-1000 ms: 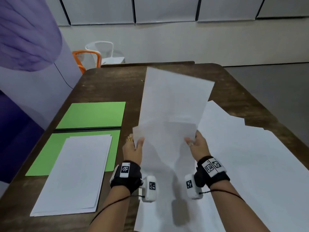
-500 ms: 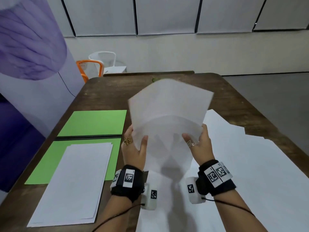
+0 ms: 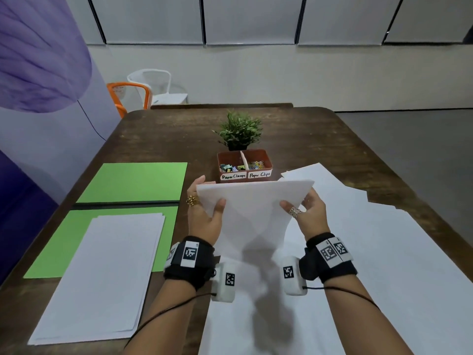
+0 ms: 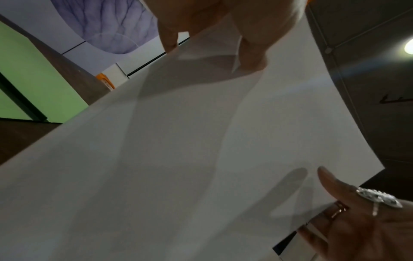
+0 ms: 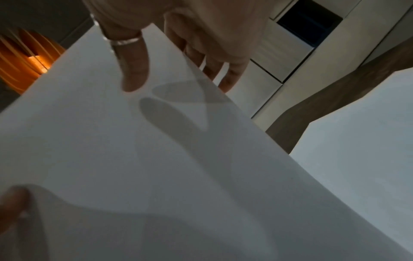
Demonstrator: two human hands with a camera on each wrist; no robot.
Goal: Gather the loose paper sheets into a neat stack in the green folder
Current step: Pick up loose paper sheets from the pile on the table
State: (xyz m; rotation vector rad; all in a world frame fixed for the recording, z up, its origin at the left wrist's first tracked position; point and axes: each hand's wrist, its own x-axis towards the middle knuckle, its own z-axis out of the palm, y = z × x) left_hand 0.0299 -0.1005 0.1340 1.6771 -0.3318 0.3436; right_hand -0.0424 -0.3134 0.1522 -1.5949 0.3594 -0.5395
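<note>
Both hands hold a small bundle of white sheets [image 3: 252,208] above the table's middle. My left hand [image 3: 204,213] pinches its left edge, thumb on top, and my right hand [image 3: 304,212] pinches its right edge. In the left wrist view the held sheets [image 4: 201,141] fill the frame under my left thumb [image 4: 252,53]; in the right wrist view the same sheets [image 5: 134,159] lie under my right thumb [image 5: 134,70]. The green folder [image 3: 133,181] lies open at the left with a neat paper stack [image 3: 102,275] on its near half. More loose sheets [image 3: 384,265] cover the table's right side.
An orange box [image 3: 244,165] labelled for paper clamps and paper clips stands just beyond the held sheets, with a small potted plant [image 3: 239,131] behind it. A purple panel [image 3: 38,73] flanks the table's left edge. Orange and white chairs [image 3: 143,90] stand at the far end.
The held sheets have tipped down from upright to nearly flat and lower, uncovering the box and plant behind them. Both hands keep their grip on the sheets' sides.
</note>
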